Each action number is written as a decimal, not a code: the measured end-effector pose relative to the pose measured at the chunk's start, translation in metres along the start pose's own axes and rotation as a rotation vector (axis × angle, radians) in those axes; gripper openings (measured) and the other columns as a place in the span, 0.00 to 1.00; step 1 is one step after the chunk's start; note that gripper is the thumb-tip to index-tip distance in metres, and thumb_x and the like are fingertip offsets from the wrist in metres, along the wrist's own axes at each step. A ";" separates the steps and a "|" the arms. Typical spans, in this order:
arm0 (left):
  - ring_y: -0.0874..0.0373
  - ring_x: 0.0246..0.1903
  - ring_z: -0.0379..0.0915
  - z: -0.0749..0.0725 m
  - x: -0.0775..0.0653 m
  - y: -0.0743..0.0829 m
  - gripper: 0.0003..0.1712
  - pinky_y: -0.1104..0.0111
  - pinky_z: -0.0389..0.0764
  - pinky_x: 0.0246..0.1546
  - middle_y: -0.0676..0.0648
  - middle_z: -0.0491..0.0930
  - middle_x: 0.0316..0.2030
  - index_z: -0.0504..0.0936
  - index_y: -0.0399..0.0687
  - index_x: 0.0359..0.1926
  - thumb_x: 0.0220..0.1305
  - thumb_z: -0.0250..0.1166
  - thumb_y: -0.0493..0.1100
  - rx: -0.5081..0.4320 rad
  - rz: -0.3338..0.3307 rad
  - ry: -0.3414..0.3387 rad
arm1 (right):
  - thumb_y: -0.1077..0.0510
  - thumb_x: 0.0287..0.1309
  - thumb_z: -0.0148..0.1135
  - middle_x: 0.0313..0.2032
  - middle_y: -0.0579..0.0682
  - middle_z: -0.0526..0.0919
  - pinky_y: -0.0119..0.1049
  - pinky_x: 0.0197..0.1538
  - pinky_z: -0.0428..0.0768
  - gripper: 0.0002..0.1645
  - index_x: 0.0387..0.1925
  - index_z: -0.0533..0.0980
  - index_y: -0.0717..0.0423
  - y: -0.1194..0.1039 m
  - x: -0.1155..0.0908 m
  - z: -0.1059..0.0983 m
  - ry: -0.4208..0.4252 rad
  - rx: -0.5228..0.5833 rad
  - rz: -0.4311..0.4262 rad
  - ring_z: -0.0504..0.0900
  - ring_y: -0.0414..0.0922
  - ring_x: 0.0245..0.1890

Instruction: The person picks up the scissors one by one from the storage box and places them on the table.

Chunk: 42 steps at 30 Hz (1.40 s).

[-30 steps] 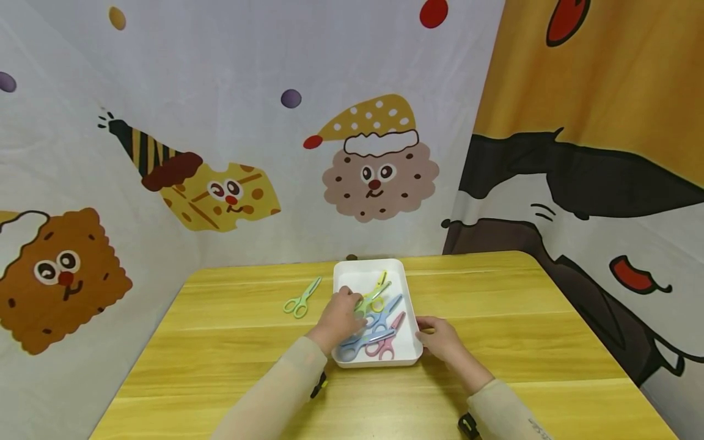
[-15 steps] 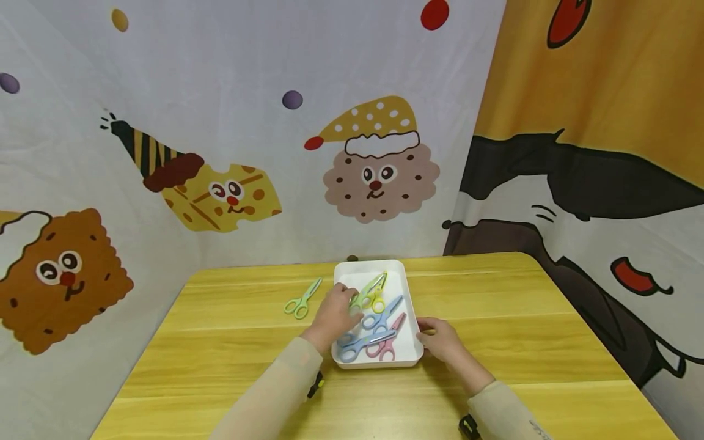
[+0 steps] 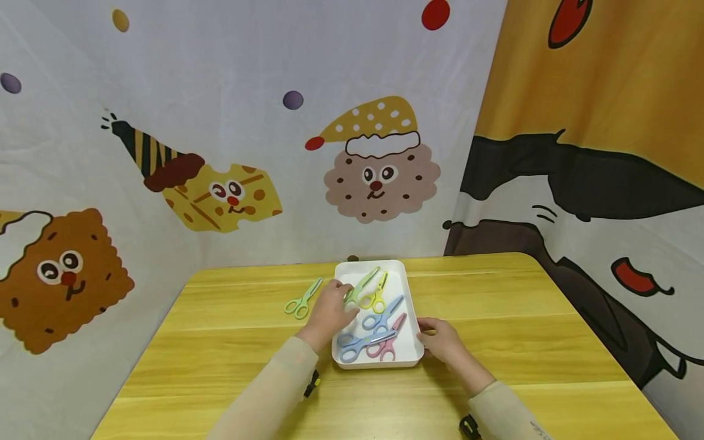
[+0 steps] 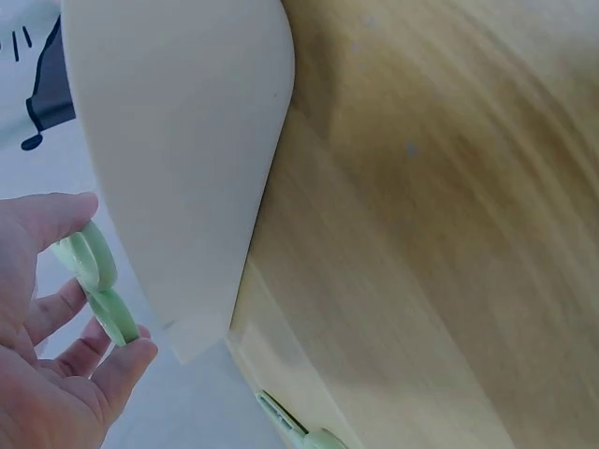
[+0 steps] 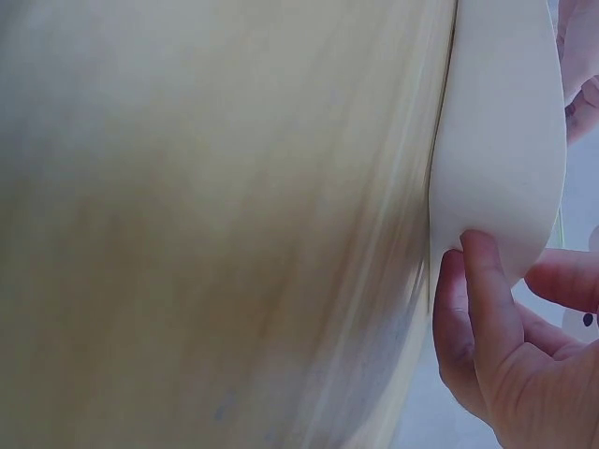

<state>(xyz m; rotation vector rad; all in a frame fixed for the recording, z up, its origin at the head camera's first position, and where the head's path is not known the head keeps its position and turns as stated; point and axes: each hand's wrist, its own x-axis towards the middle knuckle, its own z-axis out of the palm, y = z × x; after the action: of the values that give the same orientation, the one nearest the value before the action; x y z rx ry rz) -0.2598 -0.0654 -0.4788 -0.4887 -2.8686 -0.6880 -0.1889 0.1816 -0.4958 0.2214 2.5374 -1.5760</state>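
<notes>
My left hand (image 3: 329, 311) grips a pair of green scissors (image 3: 362, 285) by the handles, above the left side of the white tray (image 3: 409, 353). In the left wrist view, the thumb and fingers lie around the green handle loops (image 4: 97, 267). Inside the tray are yellow scissors (image 3: 374, 299), pink scissors (image 3: 387, 342), and two blue pairs, one blue pair (image 3: 383, 315) in the middle and another blue pair (image 3: 363, 344) at the front. My right hand (image 3: 442, 339) holds the tray's right side, fingertips on the outer wall and thumb by the rim.
Another pair of green scissors (image 3: 301, 300) lies on the wooden table (image 3: 220, 342), left of the tray. Behind the table hangs a curtain (image 3: 247, 79) printed with cartoon figures.
My left hand has moved a little left and back with the green scissors, drawing them away from the yellow pair. The right hand and the tray have stayed in place.
</notes>
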 end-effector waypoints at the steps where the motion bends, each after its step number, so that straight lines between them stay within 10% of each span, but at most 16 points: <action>1: 0.51 0.44 0.72 -0.001 0.000 -0.001 0.29 0.61 0.77 0.49 0.42 0.73 0.47 0.78 0.43 0.53 0.51 0.72 0.49 -0.004 -0.002 0.005 | 0.71 0.58 0.55 0.48 0.66 0.77 0.42 0.36 0.84 0.23 0.56 0.71 0.72 0.000 0.000 0.000 0.000 -0.002 -0.003 0.78 0.50 0.40; 42: 0.48 0.45 0.71 -0.014 -0.006 -0.042 0.33 0.57 0.77 0.48 0.40 0.72 0.51 0.75 0.42 0.59 0.51 0.71 0.46 -0.128 -0.206 0.046 | 0.71 0.58 0.55 0.48 0.67 0.76 0.42 0.34 0.84 0.23 0.56 0.70 0.72 -0.002 -0.001 0.001 0.001 0.014 0.009 0.79 0.50 0.38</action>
<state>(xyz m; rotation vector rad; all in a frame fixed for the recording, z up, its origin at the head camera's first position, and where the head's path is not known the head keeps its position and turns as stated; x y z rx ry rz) -0.2677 -0.1096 -0.4850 -0.1907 -2.8693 -0.9066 -0.1878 0.1799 -0.4941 0.2356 2.5229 -1.5918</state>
